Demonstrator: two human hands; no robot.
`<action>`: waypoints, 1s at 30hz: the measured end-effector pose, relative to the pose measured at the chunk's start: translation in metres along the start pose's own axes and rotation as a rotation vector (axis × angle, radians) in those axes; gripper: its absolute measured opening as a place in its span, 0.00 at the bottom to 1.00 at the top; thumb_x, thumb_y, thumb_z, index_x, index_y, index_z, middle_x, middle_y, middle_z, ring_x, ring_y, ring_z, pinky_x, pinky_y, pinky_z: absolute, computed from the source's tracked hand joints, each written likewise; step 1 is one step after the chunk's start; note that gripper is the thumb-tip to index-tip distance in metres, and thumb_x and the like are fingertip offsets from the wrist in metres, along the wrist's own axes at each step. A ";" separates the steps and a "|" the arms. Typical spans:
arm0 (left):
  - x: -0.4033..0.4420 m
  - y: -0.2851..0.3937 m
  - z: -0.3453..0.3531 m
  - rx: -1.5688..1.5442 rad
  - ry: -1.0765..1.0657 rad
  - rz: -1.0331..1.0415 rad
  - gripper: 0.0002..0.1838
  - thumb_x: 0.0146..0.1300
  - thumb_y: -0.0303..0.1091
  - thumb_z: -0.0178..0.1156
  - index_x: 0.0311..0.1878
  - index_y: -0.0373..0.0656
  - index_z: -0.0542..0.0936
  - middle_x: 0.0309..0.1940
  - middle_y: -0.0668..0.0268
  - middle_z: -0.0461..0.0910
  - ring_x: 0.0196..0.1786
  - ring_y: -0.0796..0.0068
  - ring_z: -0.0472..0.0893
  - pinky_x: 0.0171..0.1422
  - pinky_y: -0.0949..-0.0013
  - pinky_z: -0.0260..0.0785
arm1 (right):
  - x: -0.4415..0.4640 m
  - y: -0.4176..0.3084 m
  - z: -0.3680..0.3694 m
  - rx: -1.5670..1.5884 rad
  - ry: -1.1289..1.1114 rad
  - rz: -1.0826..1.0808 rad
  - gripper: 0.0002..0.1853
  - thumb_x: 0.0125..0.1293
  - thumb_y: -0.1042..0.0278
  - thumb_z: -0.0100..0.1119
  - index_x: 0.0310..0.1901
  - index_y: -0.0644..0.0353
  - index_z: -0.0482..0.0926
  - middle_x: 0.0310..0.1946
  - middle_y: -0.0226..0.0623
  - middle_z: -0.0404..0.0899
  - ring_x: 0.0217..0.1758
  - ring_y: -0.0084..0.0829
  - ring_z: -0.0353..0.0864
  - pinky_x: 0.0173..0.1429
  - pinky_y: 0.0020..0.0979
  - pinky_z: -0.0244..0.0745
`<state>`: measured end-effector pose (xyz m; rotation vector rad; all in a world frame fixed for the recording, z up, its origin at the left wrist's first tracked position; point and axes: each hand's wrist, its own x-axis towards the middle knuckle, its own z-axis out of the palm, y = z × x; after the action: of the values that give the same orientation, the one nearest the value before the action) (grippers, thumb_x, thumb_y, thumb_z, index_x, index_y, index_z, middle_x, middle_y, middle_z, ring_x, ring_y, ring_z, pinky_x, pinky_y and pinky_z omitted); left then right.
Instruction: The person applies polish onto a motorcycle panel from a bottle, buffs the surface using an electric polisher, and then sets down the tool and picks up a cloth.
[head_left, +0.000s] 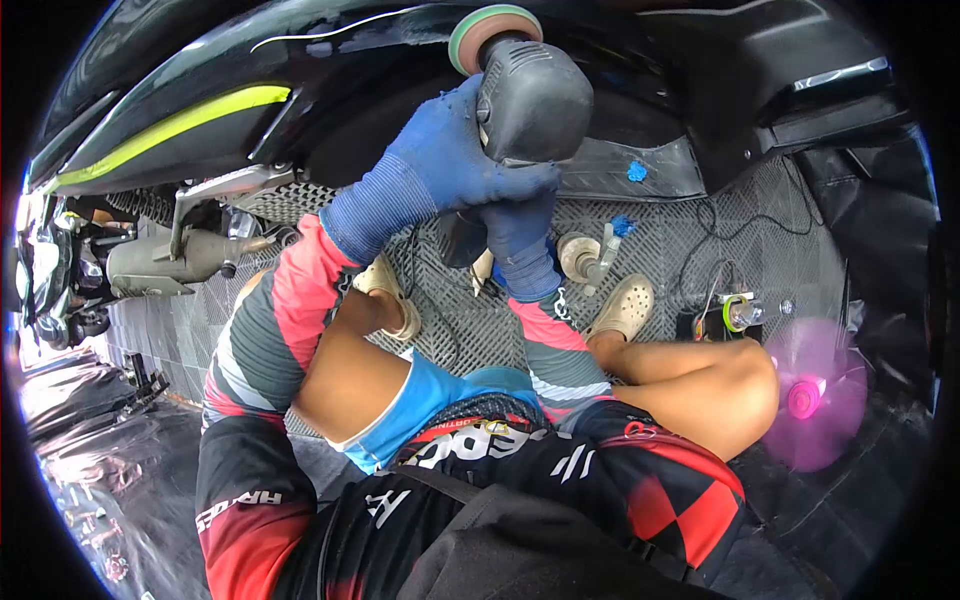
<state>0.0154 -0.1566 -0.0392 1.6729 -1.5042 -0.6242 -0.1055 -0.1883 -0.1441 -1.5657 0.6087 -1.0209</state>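
Both of my hands wear blue knit work gloves and grip a black power polisher (pixel 540 100). My left hand (pixel 435 150) is wrapped around the polisher's head, its fingers partly hidden behind the body. Below it, my right hand (pixel 520 230) is closed around the handle, which is mostly covered. The round polishing pad (pixel 497 35), green and brownish, sits at the top of the tool beside a glossy black vehicle panel (pixel 370 70). Whether the pad presses on that panel I cannot tell. A yellow-green stripe (pixel 170 135) runs along the bodywork to the left.
On the grated floor between my feet stands a pale round-based object (pixel 582 258) with a blue scrap (pixel 622 226) beside it. A pink fan (pixel 803 398) is at right, near a clear bottle (pixel 742 313). Cables (pixel 760 220) cross the floor; motorcycle parts (pixel 170 260) are at left.
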 end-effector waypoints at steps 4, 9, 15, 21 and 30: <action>0.007 -0.004 0.007 0.039 -0.044 -0.018 0.52 0.43 0.62 0.79 0.66 0.39 0.72 0.55 0.51 0.83 0.57 0.55 0.84 0.65 0.58 0.75 | 0.001 0.011 -0.009 -0.099 -0.071 -0.010 0.28 0.42 0.62 0.76 0.48 0.62 0.83 0.42 0.40 0.86 0.46 0.37 0.86 0.51 0.41 0.80; 0.009 0.004 0.002 0.007 -0.120 -0.068 0.47 0.47 0.49 0.82 0.68 0.40 0.72 0.59 0.58 0.81 0.60 0.66 0.81 0.68 0.61 0.73 | 0.001 0.003 -0.004 -0.103 0.096 -0.007 0.22 0.42 0.58 0.79 0.39 0.61 0.85 0.36 0.37 0.88 0.42 0.36 0.89 0.47 0.38 0.83; 0.014 -0.003 0.011 -0.027 -0.151 -0.008 0.46 0.48 0.54 0.80 0.66 0.39 0.73 0.56 0.56 0.83 0.59 0.63 0.83 0.67 0.60 0.73 | -0.002 0.018 -0.010 -0.021 0.065 -0.014 0.24 0.46 0.57 0.78 0.42 0.63 0.85 0.40 0.41 0.87 0.45 0.39 0.88 0.51 0.40 0.81; 0.032 0.004 0.022 0.125 -0.202 -0.011 0.46 0.48 0.56 0.79 0.65 0.38 0.74 0.55 0.53 0.83 0.57 0.60 0.84 0.66 0.60 0.74 | 0.004 0.015 -0.002 0.208 0.377 -0.011 0.23 0.55 0.56 0.73 0.47 0.65 0.84 0.45 0.45 0.86 0.52 0.40 0.86 0.58 0.43 0.78; 0.020 0.004 0.008 0.118 -0.154 -0.007 0.43 0.49 0.54 0.79 0.64 0.39 0.76 0.54 0.55 0.84 0.56 0.63 0.84 0.65 0.60 0.75 | 0.002 0.000 -0.004 0.116 0.205 -0.010 0.22 0.51 0.61 0.75 0.44 0.65 0.84 0.41 0.42 0.87 0.46 0.36 0.88 0.53 0.39 0.81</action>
<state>0.0104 -0.1777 -0.0381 1.7529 -1.6737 -0.6936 -0.1074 -0.1924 -0.1438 -1.3737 0.6704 -1.2127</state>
